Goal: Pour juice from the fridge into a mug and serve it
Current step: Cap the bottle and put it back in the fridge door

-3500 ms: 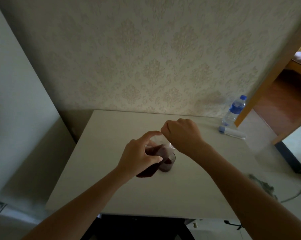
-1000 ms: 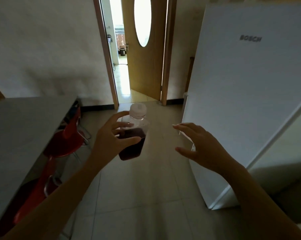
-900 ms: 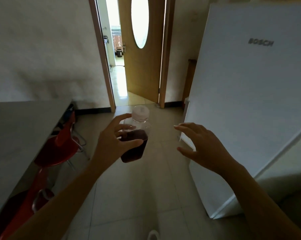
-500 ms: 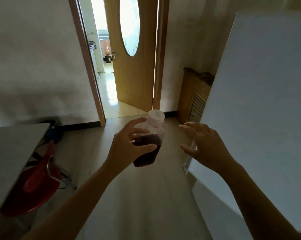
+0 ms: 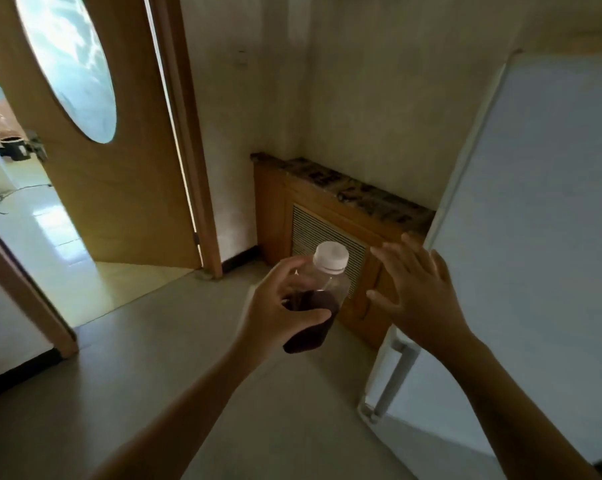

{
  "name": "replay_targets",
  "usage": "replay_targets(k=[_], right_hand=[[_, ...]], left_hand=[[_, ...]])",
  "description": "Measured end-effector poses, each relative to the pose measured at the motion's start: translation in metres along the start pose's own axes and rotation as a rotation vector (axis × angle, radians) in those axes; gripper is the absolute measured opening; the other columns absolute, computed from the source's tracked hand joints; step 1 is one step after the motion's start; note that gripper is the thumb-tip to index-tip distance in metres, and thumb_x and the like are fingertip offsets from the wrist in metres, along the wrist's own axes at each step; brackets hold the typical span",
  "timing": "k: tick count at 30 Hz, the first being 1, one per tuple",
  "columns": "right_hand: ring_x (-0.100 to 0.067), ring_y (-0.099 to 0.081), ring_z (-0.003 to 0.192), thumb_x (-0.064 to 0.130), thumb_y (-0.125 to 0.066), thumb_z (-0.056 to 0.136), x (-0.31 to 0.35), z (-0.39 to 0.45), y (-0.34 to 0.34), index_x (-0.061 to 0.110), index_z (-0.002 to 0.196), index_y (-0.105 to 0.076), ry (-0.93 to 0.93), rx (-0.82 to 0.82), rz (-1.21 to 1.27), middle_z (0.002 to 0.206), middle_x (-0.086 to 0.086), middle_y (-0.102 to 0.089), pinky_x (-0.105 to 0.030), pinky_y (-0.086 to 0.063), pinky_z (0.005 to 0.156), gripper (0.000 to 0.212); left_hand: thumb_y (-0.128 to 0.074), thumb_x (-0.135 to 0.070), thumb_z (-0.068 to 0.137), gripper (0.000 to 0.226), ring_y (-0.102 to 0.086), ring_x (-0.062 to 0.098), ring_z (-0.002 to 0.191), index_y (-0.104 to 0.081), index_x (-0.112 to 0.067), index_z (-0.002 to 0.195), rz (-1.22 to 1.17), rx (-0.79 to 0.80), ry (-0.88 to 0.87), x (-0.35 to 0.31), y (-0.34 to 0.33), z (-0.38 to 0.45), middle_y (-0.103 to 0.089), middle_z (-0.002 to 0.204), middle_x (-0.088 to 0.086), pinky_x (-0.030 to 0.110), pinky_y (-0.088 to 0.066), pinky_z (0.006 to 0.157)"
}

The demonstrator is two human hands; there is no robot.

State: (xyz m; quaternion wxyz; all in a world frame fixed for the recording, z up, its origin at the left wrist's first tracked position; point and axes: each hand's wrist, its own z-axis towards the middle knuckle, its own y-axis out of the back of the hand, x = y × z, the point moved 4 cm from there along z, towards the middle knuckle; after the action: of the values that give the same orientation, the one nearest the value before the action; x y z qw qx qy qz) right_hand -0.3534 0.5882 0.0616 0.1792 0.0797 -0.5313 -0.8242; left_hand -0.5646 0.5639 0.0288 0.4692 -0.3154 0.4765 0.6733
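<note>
Apparently late stage — left hand [image 5: 278, 317] grips capped, part-full juice bottle [image 5: 315, 299]; right hand [image 5: 417, 289] spread wide near fridge [image 5: 534, 237] — mug unseen.

Left hand [image 5: 278, 308] gripping, fingers curled, right hand [image 5: 419, 292] open, fingers spread

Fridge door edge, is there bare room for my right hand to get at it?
Yes. The right hand is open, and the gap between the fridge edge and the wooden cabinet is free. The handle below is unobstructed. It is tighter leftward, where the left hand holds the bottle.
</note>
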Motion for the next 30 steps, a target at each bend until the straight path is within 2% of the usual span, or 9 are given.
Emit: replay_targets(k=[3,6,9,11,14,19,25,28,30], right_hand=[[-0.025,-0.020,0.143,0.048,-0.055,0.082,-0.007,0.024,-0.006,0.020,0.137,-0.039,-0.074,-0.014,-0.084,0.144,-0.005,-0.043,-0.054,-0.016,0.113,0.063],[-0.030,-0.030,0.139,0.040,-0.066,0.079,-0.012,0.046,-0.017,0.015,0.131,-0.049,-0.123,-0.032,-0.176,0.137,-0.009,-0.052,-0.057,-0.023,0.110,0.060],[-0.032,-0.035,0.136,0.039,-0.064,0.079,-0.012,0.070,-0.028,0.014,0.129,-0.052,-0.114,-0.072,-0.258,0.133,-0.009,-0.055,-0.056,-0.024,0.109,0.057],[-0.031,-0.031,0.138,0.039,-0.064,0.079,-0.015,0.084,-0.031,0.015,0.131,-0.049,-0.142,-0.088,-0.291,0.136,-0.008,-0.053,-0.054,-0.022,0.111,0.059],[-0.030,-0.025,0.140,0.040,-0.073,0.073,-0.025,0.096,-0.037,0.016,0.134,-0.044,-0.272,-0.052,-0.347,0.139,-0.008,-0.049,-0.049,-0.019,0.111,0.071],[-0.028,-0.024,0.141,0.043,-0.074,0.069,-0.035,0.102,-0.040,0.015,0.136,-0.044,-0.491,-0.029,-0.459,0.144,-0.010,-0.044,-0.040,-0.018,0.112,0.079],[-0.028,-0.028,0.140,0.043,-0.074,0.068,-0.033,0.113,-0.050,0.015,0.135,-0.043,-0.776,-0.016,-0.572,0.144,-0.010,-0.044,-0.043,-0.019,0.111,0.079],[-0.029,-0.030,0.138,0.041,-0.074,0.066,-0.028,0.117,-0.051,0.015,0.127,-0.052,-0.921,-0.031,-0.611,0.140,-0.011,-0.048,-0.044,-0.024,0.114,0.070],[-0.026,-0.027,0.140,0.040,-0.073,0.066,-0.026,0.117,-0.051,0.015,0.126,-0.054,-1.002,-0.038,-0.619,0.141,-0.011,-0.048,-0.042,-0.022,0.112,0.067]], left_hand=[[-0.082,-0.041,0.056,0.072,-0.064,0.003,0.103,-0.048,-0.048,0.119,-0.053,0.079,-0.026,0.022,-0.004,0.050,-0.066,0.112,-0.017,0.037,-0.058,0.085],[-0.084,-0.040,0.053,0.073,-0.064,0.004,0.104,-0.050,-0.046,0.118,-0.095,0.128,-0.040,0.044,-0.015,0.097,-0.067,0.112,-0.016,0.039,-0.058,0.086],[-0.085,-0.040,0.052,0.074,-0.065,0.008,0.105,-0.049,-0.053,0.115,-0.139,0.178,-0.073,0.059,-0.028,0.138,-0.069,0.110,-0.011,0.041,-0.057,0.086],[-0.087,-0.034,0.055,0.074,-0.065,0.005,0.103,-0.048,-0.058,0.113,-0.165,0.207,-0.108,0.060,-0.036,0.161,-0.070,0.106,-0.014,0.038,-0.057,0.086],[-0.088,-0.019,0.059,0.074,-0.066,0.001,0.099,-0.049,-0.053,0.112,-0.219,0.316,-0.144,0.057,-0.051,0.192,-0.071,0.102,-0.014,0.036,-0.057,0.086],[-0.088,-0.017,0.061,0.074,-0.067,0.005,0.100,-0.048,-0.043,0.117,-0.331,0.506,-0.228,0.051,-0.094,0.247,-0.070,0.108,-0.005,0.033,-0.057,0.086],[-0.086,-0.012,0.063,0.073,-0.066,-0.001,0.098,-0.048,-0.034,0.121,-0.478,0.767,-0.301,0.048,-0.150,0.301,-0.066,0.106,-0.011,0.017,-0.054,0.078],[-0.085,-0.014,0.064,0.072,-0.066,0.005,0.102,-0.045,-0.047,0.115,-0.514,0.913,-0.344,0.041,-0.169,0.321,-0.066,0.109,-0.009,0.026,-0.056,0.085],[-0.085,-0.013,0.064,0.073,-0.065,0.010,0.105,-0.046,-0.047,0.115,-0.558,1.005,-0.351,0.035,-0.185,0.329,-0.066,0.113,-0.005,0.034,-0.055,0.090]])
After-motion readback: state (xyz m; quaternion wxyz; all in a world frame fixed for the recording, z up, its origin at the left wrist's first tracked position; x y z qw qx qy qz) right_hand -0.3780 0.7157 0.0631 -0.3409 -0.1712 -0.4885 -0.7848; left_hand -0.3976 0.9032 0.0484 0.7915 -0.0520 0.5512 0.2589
